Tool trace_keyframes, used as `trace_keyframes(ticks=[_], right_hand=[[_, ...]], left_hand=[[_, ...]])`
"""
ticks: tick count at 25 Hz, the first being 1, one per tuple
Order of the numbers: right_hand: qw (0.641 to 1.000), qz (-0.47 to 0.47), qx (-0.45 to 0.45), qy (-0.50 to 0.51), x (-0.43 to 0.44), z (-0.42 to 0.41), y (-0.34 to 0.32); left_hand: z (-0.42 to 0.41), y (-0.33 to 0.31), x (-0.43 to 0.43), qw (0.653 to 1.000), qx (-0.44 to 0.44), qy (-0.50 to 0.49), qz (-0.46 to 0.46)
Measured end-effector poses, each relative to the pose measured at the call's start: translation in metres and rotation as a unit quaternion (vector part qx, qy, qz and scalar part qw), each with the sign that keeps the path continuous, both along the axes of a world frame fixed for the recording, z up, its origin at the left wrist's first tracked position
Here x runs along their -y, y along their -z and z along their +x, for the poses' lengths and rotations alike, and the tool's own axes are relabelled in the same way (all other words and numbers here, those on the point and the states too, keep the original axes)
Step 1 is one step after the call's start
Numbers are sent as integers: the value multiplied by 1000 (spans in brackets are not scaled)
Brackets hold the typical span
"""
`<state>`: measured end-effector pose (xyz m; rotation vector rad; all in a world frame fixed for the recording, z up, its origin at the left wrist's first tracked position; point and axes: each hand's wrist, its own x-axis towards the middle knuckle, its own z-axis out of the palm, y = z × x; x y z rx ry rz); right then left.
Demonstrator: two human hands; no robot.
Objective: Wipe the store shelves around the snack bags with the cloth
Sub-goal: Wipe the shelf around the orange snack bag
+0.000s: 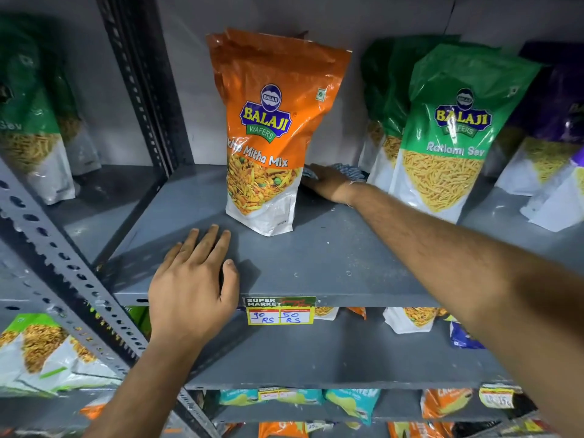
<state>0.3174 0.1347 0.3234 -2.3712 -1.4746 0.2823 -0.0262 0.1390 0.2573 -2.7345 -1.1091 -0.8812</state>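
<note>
An orange snack bag (268, 131) stands upright on the grey shelf (331, 257). Behind and to its right my right hand (328, 184) presses flat on a blue-and-white cloth (349, 169) at the back of the shelf; most of the cloth is hidden by the hand and the bags. My left hand (192, 279) rests palm down, fingers spread, on the shelf's front edge, left of the orange bag, holding nothing. Green snack bags (452, 131) stand just right of my right wrist.
A perforated metal upright (145, 90) bounds the shelf on the left, with more green bags (34, 121) beyond it. A purple bag (556, 121) stands at far right. A yellow price tag (279, 311) hangs on the shelf edge. Lower shelves hold several snack packets.
</note>
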Motion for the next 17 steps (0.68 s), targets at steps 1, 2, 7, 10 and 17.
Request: trace_keyframes(ticks=[1,2,7,10,17], right_hand=[[1000,2,-6,-2,7,-2,3],[1000,8,-15,-3,17,-6,5],[998,-15,29,-58,75,-26,10],[996,-19,36,-83,111,-53,12],[993,93,-76,7,135,-64,4]], left_hand=[[0,-1,1,1000,0,1,-2],[0,-1,2,1000,2,0,-7],[0,-3,5,1000,14,4,-15],[-2,-4,5,1000,22,5,-15],[-1,-3,6,1000,27,-4,-12]])
